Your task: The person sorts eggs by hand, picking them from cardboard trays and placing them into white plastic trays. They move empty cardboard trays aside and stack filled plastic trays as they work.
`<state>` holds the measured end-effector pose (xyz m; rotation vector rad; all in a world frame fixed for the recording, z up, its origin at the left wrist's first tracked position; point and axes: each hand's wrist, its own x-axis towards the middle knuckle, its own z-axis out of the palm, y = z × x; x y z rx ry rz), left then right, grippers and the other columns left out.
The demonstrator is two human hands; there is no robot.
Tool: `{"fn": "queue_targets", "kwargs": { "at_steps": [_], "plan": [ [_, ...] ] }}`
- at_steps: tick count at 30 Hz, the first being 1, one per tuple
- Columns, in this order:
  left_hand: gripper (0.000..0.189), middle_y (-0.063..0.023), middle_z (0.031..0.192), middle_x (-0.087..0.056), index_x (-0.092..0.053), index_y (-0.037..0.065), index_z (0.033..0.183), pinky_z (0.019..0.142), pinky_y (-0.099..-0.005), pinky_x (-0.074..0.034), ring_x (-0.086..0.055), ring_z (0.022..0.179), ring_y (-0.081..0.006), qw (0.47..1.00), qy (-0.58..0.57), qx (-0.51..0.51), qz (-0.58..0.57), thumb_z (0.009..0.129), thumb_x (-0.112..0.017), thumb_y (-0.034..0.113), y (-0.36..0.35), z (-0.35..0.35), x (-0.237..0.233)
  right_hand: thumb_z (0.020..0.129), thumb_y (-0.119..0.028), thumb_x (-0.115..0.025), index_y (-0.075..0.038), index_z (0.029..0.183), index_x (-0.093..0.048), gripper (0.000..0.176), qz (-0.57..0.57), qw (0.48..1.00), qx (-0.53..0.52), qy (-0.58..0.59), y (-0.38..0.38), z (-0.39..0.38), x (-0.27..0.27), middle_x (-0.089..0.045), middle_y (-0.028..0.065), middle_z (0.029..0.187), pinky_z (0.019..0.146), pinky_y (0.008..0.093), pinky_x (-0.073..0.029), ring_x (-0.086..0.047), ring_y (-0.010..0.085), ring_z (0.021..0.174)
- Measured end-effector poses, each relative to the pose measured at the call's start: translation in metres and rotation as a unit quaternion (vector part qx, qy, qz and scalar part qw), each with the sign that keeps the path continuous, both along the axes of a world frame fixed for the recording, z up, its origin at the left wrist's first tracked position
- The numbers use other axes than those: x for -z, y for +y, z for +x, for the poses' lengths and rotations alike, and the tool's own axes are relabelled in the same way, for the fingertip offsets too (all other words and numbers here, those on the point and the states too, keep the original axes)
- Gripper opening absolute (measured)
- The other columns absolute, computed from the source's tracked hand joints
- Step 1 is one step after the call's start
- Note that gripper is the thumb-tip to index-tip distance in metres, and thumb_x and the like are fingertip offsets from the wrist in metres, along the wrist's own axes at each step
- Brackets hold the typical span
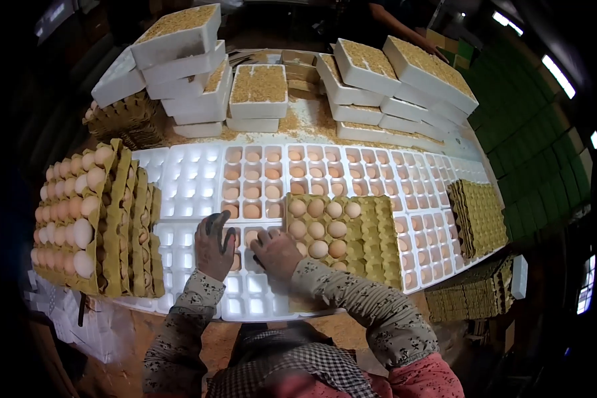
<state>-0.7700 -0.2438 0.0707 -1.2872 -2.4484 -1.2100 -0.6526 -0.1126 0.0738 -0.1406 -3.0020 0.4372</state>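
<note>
Together, both hands [215, 253] [276, 252] reach over a plain white tray [254, 306].

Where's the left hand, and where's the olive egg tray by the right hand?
Left hand [214, 253]: head view, back of the hand.
Olive egg tray [377, 232]: head view, bare cups.
</note>
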Motion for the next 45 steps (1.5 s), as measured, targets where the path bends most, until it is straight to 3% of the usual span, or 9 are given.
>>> {"fn": "queue_targets", "kwargs": {
  "at_steps": [14,18,21,23,31,33,36,41,45],
  "plan": [
    [0.057,-0.0109,0.127,-0.052,-0.042,0.009,0.135,0.108,-0.0456,-0.024,-0.038,0.126,-0.0302,0.89,0.223,0.217,-0.333,0.085,-0.054,0.032,0.182,0.043,0.004,0.08,-0.025,-0.06,-0.004,0.128,-0.045,0.054,0.046,0.992,0.046,-0.109,0.187,0.06,-0.015,-0.063,0.0174,0.108,0.104,0.0418,-0.032,-0.056,0.0306,0.109],
    [0.052,-0.0087,0.12,-0.054,-0.047,0.012,0.131,0.104,-0.0434,-0.031,-0.043,0.122,-0.0288,0.872,0.305,0.232,-0.304,0.084,-0.057,0.03,0.177,0.033,0.005,0.087,-0.004,-0.057,-0.008,0.119,-0.051,0.033,-0.598,0.761,0.147,0.205,0.228,0.093,-0.004,-0.052,0.0065,0.12,0.087,0.0292,-0.045,-0.055,0.0161,0.102],
    [0.029,-0.0111,0.102,-0.054,-0.061,0.013,0.105,0.075,-0.037,-0.049,-0.058,0.089,-0.0297,0.983,-0.143,0.116,0.001,0.078,-0.067,0.016,0.159,0.036,-0.021,0.08,-0.023,-0.066,-0.012,0.113,-0.055,0.036,-0.287,0.943,0.168,0.013,0.224,0.106,-0.023,-0.051,0.0086,0.121,0.087,0.0352,-0.047,-0.059,0.023,0.102],
    [0.027,-0.0106,0.104,-0.054,-0.061,0.012,0.105,0.077,-0.0385,-0.049,-0.058,0.088,-0.0306,0.975,-0.115,0.155,-0.111,0.079,-0.067,0.018,0.155,0.032,-0.03,0.072,-0.039,-0.07,-0.017,0.112,-0.056,0.048,0.038,0.976,0.124,-0.175,0.202,0.094,-0.033,-0.056,0.0116,0.112,0.085,0.0411,-0.048,-0.061,0.0312,0.098],
    [0.025,-0.0052,0.095,-0.062,-0.065,0.02,0.105,0.08,-0.0385,-0.05,-0.062,0.088,-0.0249,0.82,0.261,0.318,-0.398,0.083,-0.057,0.028,0.155,0.063,-0.009,0.073,-0.032,-0.071,-0.014,0.123,-0.053,0.056,-0.414,0.903,0.114,0.01,0.214,0.113,-0.032,-0.056,0.0118,0.118,0.084,0.0374,-0.048,-0.06,0.0295,0.097],
    [0.026,-0.0053,0.096,-0.063,-0.065,0.021,0.106,0.08,-0.0387,-0.05,-0.062,0.089,-0.0252,0.81,0.203,0.335,-0.437,0.082,-0.058,0.027,0.173,0.057,-0.026,0.073,-0.031,-0.068,-0.014,0.11,-0.063,0.041,0.004,0.997,0.039,-0.068,0.176,0.1,-0.056,-0.054,0.0112,0.117,0.084,0.0364,-0.048,-0.06,0.0286,0.095],
    [0.028,-0.0062,0.098,-0.065,-0.065,0.022,0.108,0.08,-0.0391,-0.05,-0.063,0.09,-0.0265,0.797,0.16,0.339,-0.474,0.081,-0.058,0.027,0.185,0.06,-0.032,0.072,-0.031,-0.067,-0.017,0.095,-0.071,0.028,0.138,0.979,-0.011,-0.152,0.16,0.07,-0.031,-0.056,0.011,0.112,0.08,0.0364,-0.048,-0.061,0.026,0.093],
    [0.031,-0.0094,0.099,-0.065,-0.063,0.019,0.112,0.081,-0.0399,-0.049,-0.062,0.092,-0.0303,0.79,0.228,0.321,-0.47,0.082,-0.057,0.028,0.161,0.062,-0.016,0.071,-0.033,-0.065,-0.023,0.092,-0.073,0.025,0.265,0.944,0.008,-0.195,0.145,0.059,-0.029,-0.057,0.0106,0.113,0.079,0.0339,-0.049,-0.061,0.027,0.093],
    [0.037,-0.0055,0.117,-0.061,-0.057,0.017,0.123,0.092,-0.036,-0.046,-0.06,0.104,-0.0251,0.962,0.051,0.191,-0.188,0.088,-0.055,0.031,0.074,0.046,-0.059,0.072,-0.031,-0.066,-0.02,0.092,-0.071,0.024,0.098,0.968,0.026,-0.231,0.15,0.072,-0.071,-0.056,0.0122,0.118,0.082,0.0377,-0.049,-0.061,0.0281,0.094]
  ]
}}
